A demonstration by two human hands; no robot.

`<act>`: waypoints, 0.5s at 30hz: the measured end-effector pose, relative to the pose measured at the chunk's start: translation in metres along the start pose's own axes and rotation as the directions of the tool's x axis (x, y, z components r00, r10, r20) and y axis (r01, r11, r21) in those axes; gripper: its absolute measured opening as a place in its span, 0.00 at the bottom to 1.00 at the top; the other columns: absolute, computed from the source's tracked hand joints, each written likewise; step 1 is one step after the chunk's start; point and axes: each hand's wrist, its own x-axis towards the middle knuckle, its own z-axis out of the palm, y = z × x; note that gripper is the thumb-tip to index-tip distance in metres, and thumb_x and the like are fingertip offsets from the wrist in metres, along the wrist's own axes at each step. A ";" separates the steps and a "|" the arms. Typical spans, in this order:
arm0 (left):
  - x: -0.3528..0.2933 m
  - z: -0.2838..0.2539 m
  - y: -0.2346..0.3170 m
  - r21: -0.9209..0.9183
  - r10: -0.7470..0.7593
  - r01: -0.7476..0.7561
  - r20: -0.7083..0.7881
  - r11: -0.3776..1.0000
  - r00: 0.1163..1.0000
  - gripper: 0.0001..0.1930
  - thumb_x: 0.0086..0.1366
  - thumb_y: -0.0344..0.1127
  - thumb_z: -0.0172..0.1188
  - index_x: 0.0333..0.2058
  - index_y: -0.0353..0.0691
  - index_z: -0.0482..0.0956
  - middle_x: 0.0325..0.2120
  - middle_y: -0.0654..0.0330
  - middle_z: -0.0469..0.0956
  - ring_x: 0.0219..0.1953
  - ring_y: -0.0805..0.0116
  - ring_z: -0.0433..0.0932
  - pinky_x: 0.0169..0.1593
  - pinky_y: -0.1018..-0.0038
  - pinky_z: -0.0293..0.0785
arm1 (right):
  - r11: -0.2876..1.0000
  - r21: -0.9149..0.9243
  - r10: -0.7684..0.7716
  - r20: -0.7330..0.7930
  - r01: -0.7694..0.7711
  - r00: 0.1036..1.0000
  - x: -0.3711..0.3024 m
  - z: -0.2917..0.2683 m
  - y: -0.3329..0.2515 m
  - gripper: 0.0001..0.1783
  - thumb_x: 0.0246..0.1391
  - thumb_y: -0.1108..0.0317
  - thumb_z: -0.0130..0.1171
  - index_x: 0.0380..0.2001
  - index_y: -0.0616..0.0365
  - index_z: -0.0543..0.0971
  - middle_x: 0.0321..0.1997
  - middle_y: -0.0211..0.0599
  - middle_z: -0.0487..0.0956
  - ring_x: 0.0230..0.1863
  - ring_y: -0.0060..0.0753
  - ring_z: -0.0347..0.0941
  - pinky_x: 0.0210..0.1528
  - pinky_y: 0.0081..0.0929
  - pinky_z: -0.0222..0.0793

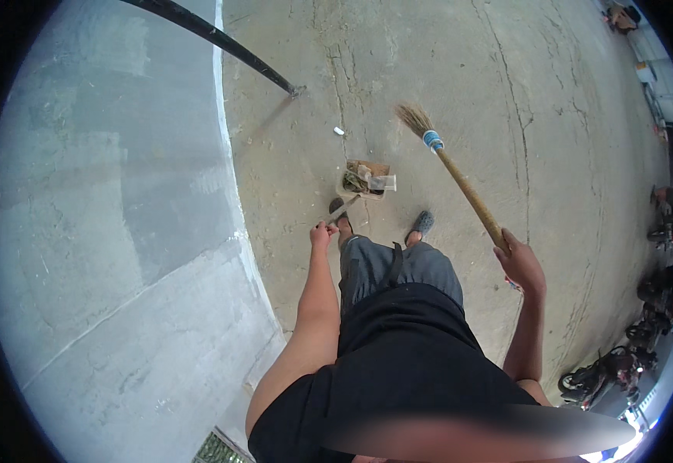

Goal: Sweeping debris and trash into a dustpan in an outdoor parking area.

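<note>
My right hand is closed around the handle of a straw broom. The broom slants up and to the left, its brown bristles fanning out past a blue and white binding. On the left side, my left hand grips the end of a stick-like handle belonging to a dustpan. The dustpan is a pale, box-like scoop in front of my feet, holding dry leaves, brown scraps and a clear plastic piece. A small white scrap lies on the floor beyond it, apart from the bristles.
Cracked concrete floor stretches ahead and right. A grey wall with a white edge runs along my left. The dark pole meets the floor ahead left. Several parked motorcycles line the far right. My clogs stand behind the dustpan.
</note>
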 end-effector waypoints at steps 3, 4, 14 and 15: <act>0.050 -0.012 0.033 0.017 0.165 -0.165 0.013 0.986 0.986 0.16 0.68 0.37 0.46 0.27 0.31 0.74 0.20 0.54 0.78 0.20 0.65 0.80 0.24 0.72 0.77 | 0.992 0.077 0.095 0.029 -0.097 0.995 0.024 0.029 -0.038 0.29 0.56 0.63 0.58 0.60 0.59 0.67 0.35 0.56 0.80 0.25 0.45 0.80 0.33 0.40 0.74; 0.067 -0.019 0.046 0.026 0.159 -0.159 0.023 0.987 0.987 0.16 0.68 0.37 0.46 0.27 0.31 0.74 0.20 0.54 0.78 0.20 0.65 0.80 0.24 0.72 0.77 | 0.990 0.082 0.109 0.029 -0.111 0.994 0.032 0.039 -0.054 0.29 0.56 0.63 0.58 0.60 0.59 0.67 0.35 0.56 0.80 0.25 0.45 0.80 0.33 0.40 0.74; 0.175 -0.043 0.197 0.644 0.220 -0.240 0.113 0.726 0.969 0.16 0.67 0.37 0.47 0.35 0.29 0.78 0.23 0.49 0.80 0.22 0.59 0.82 0.29 0.67 0.78 | 0.985 0.115 0.137 -0.066 -0.129 0.988 0.109 0.191 -0.204 0.29 0.53 0.64 0.59 0.58 0.60 0.69 0.42 0.60 0.79 0.44 0.60 0.76 0.46 0.47 0.72; 0.191 -0.056 0.207 0.705 0.234 -0.259 0.134 0.660 0.963 0.16 0.68 0.38 0.48 0.36 0.29 0.79 0.23 0.48 0.81 0.22 0.58 0.82 0.30 0.67 0.77 | 0.990 0.071 0.122 -0.012 -0.121 0.992 0.112 0.199 -0.228 0.30 0.54 0.63 0.58 0.59 0.58 0.68 0.42 0.61 0.79 0.43 0.61 0.77 0.45 0.47 0.72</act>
